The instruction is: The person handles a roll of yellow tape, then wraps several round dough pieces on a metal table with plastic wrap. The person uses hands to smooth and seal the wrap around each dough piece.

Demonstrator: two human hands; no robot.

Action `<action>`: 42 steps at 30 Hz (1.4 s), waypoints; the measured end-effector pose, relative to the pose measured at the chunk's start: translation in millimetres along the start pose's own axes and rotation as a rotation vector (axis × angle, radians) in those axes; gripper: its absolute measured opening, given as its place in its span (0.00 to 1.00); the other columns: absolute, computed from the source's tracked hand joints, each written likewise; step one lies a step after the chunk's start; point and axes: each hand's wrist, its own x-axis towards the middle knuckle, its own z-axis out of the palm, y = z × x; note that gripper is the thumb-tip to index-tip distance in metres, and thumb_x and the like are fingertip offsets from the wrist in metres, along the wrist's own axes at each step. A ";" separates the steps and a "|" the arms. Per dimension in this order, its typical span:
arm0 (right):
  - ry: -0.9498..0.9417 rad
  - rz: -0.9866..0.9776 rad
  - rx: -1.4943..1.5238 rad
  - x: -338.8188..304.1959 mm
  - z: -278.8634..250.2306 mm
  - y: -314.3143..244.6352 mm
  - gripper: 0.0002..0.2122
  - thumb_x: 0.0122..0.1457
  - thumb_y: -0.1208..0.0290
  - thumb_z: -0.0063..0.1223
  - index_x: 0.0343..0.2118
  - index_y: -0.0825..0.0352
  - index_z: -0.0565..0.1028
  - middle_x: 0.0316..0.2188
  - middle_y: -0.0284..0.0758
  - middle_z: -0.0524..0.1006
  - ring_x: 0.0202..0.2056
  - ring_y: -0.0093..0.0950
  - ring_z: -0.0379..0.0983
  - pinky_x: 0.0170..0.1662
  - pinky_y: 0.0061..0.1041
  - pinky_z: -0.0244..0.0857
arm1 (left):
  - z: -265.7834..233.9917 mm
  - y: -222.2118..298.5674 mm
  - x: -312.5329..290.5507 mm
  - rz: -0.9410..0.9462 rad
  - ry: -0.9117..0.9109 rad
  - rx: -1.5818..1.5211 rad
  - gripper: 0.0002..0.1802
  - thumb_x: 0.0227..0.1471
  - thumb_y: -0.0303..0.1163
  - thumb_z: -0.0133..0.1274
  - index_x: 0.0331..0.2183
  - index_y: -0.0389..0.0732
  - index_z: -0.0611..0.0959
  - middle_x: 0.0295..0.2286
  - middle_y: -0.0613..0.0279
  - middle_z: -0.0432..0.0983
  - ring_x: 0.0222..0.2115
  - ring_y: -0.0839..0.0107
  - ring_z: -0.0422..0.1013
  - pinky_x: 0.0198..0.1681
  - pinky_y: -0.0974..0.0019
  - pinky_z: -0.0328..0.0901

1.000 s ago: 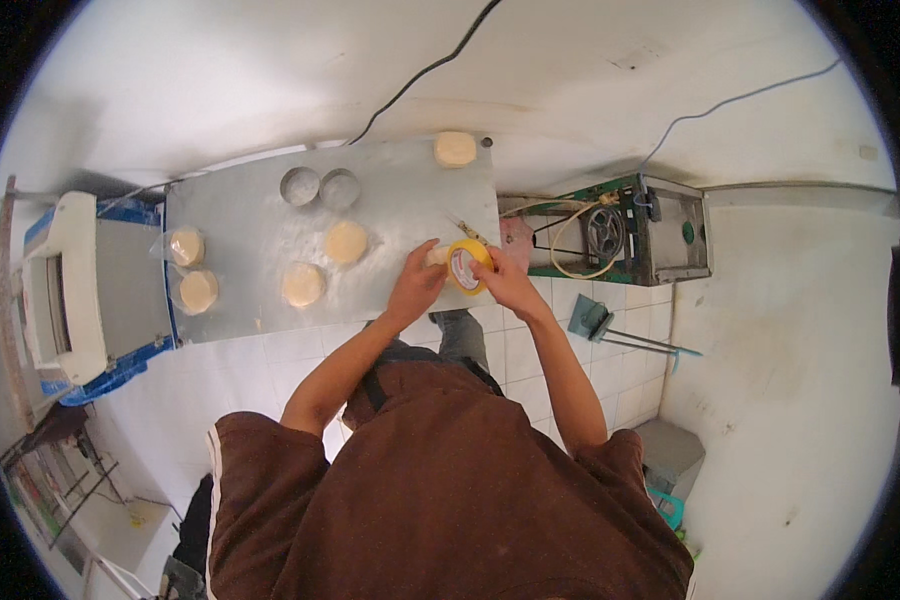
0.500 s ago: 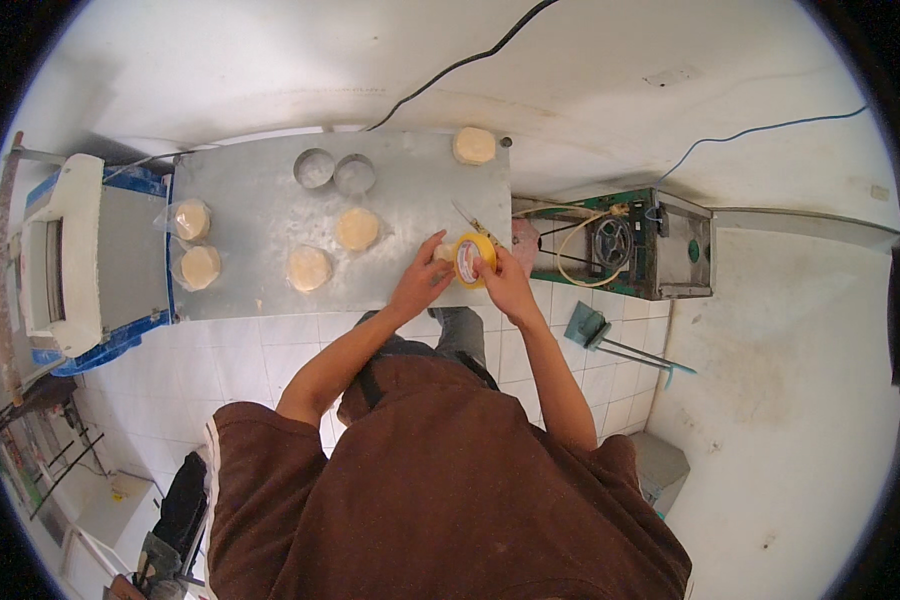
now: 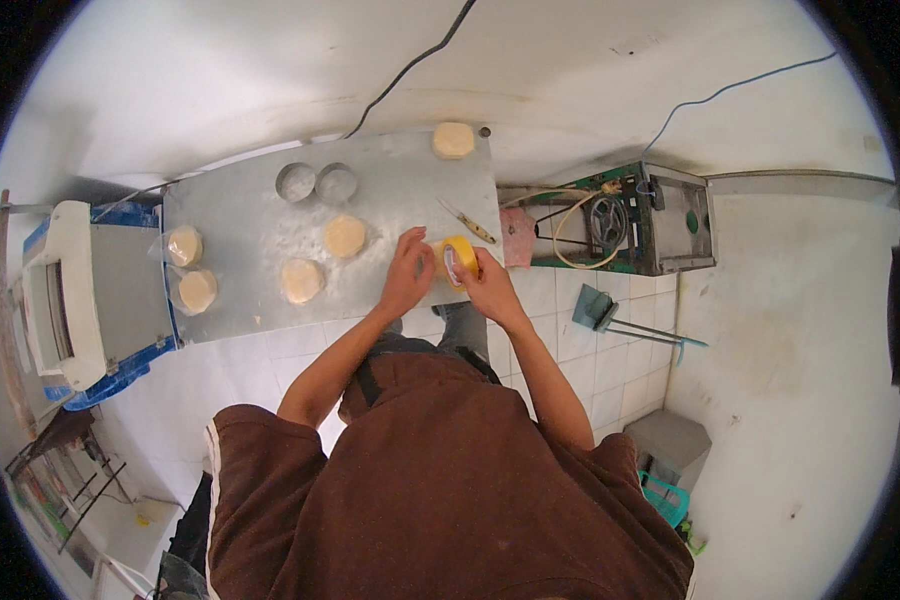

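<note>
My right hand [image 3: 490, 288] grips a yellow-rimmed roll of tape [image 3: 461, 258], held tilted over the near right part of the metal table [image 3: 240, 240]. Just left of it is my left hand [image 3: 406, 275], its fingers stretched toward the far side and its thumb side facing the roll. Something pale [image 3: 437, 264] shows partly between that hand and the tape; the roll hides much of it. Beyond the roll lies a knife [image 3: 470, 221] with a patterned handle. Pale round dough pieces, one [image 3: 345, 236] near mid-table and another [image 3: 302, 280] closer to me, sit left of my hands.
Two metal rings [image 3: 295, 182] touch at the table's far side. A pale dough piece [image 3: 453, 141] is at the far right corner; two bagged ones [image 3: 197, 291] lie at the left end. A white machine [image 3: 65, 295] adjoins the left, a green-framed machine [image 3: 620, 220] the right.
The tape roll has turned, now more edge-on, in my right hand. My left hand has drawn slightly away with straighter fingers. The whole view has shifted a little.
</note>
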 end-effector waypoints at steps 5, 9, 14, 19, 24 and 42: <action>-0.015 0.002 -0.015 -3.0 -2.5 -13.1 0.21 0.66 0.60 0.59 0.56 0.66 0.72 0.42 0.51 0.82 0.46 0.49 0.81 0.49 0.41 0.73 | 0.0 4.8 36.0 -0.425 -0.055 0.065 0.18 0.65 0.42 0.53 0.42 0.35 0.82 0.46 0.46 0.81 0.50 0.51 0.76 0.52 0.57 0.68; -0.017 0.044 -0.081 -4.4 -1.5 -16.9 0.21 0.65 0.61 0.60 0.57 0.65 0.71 0.43 0.51 0.82 0.47 0.51 0.80 0.49 0.43 0.73 | -3.7 -2.8 62.5 -0.558 -0.270 -0.085 0.26 0.69 0.50 0.47 0.47 0.34 0.81 0.37 0.51 0.85 0.39 0.58 0.79 0.48 0.58 0.70; -0.025 0.042 -0.063 -5.1 -0.9 -19.0 0.21 0.64 0.62 0.61 0.57 0.63 0.71 0.43 0.52 0.82 0.47 0.53 0.80 0.49 0.45 0.73 | -1.7 -16.5 82.3 -0.618 -0.409 -0.129 0.18 0.64 0.41 0.54 0.46 0.36 0.82 0.37 0.50 0.86 0.39 0.60 0.81 0.44 0.60 0.72; -0.037 0.056 -0.082 -6.4 -1.8 -22.8 0.20 0.64 0.62 0.61 0.56 0.64 0.71 0.43 0.53 0.82 0.47 0.54 0.79 0.49 0.47 0.72 | -6.1 -14.8 89.5 -0.580 -0.415 -0.111 0.21 0.58 0.39 0.63 0.48 0.36 0.81 0.36 0.51 0.84 0.36 0.61 0.81 0.42 0.61 0.72; -0.056 0.074 -0.102 -5.7 -3.1 -26.0 0.21 0.64 0.62 0.61 0.56 0.65 0.70 0.44 0.53 0.81 0.48 0.55 0.79 0.49 0.47 0.72 | -10.0 1.2 93.6 -0.647 -0.449 -0.088 0.24 0.56 0.36 0.66 0.50 0.35 0.79 0.36 0.51 0.83 0.33 0.66 0.78 0.39 0.64 0.72; -0.008 0.102 -0.214 -2.3 -2.6 -36.5 0.20 0.64 0.58 0.60 0.50 0.68 0.74 0.39 0.55 0.82 0.44 0.59 0.78 0.48 0.52 0.71 | 12.8 1.0 87.7 -0.486 -0.197 0.000 0.23 0.45 0.26 0.69 0.42 0.37 0.78 0.28 0.54 0.84 0.32 0.58 0.82 0.38 0.59 0.74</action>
